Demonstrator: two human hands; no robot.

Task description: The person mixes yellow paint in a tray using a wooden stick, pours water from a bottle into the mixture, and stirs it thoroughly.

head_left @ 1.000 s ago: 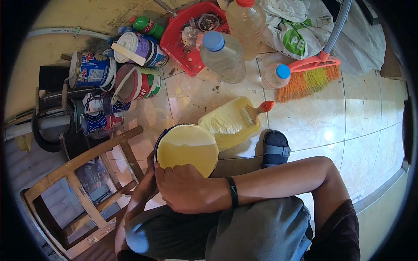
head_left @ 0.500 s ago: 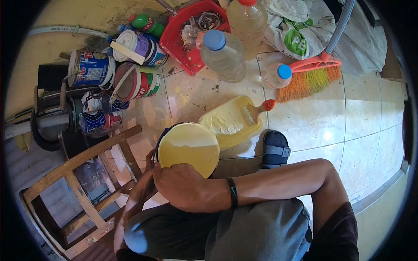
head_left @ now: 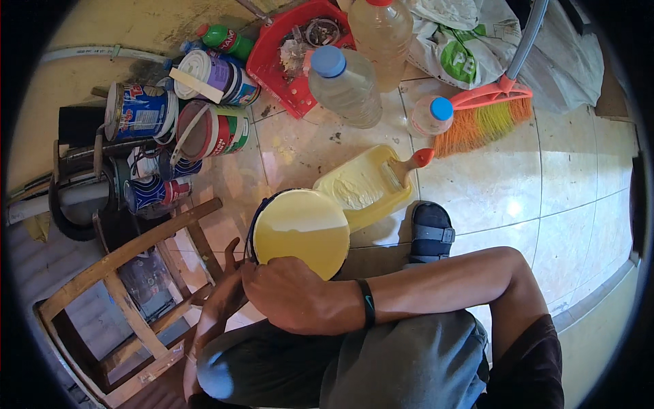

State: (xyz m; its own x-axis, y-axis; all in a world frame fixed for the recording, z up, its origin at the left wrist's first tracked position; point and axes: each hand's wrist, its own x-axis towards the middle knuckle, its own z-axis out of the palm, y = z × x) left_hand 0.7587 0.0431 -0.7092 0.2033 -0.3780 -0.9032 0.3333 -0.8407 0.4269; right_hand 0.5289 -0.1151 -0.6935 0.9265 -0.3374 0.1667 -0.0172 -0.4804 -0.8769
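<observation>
A round paint bucket point(head_left: 301, 230) brim-full of pale yellow paint stands on the tiled floor in front of my knees. My right hand point(head_left: 294, 304), with a black band on the wrist, grips its near rim. Lower down on the left, my left hand point(head_left: 222, 297) holds the bucket's side with fingers pointing up along it. Just beyond the bucket lies a yellow paint tray point(head_left: 361, 187) coated in the same paint. A brush with an orange handle point(head_left: 417, 161) rests on the tray's far end.
A wooden chair frame point(head_left: 129, 293) lies at the left. Several paint cans point(head_left: 211, 129) cluster at the back left. A red dustpan point(head_left: 286, 61), large water bottles point(head_left: 344, 85), a small bottle point(head_left: 429, 114) and an orange broom point(head_left: 487, 116) stand behind. My sandalled foot point(head_left: 430, 232) is to the right.
</observation>
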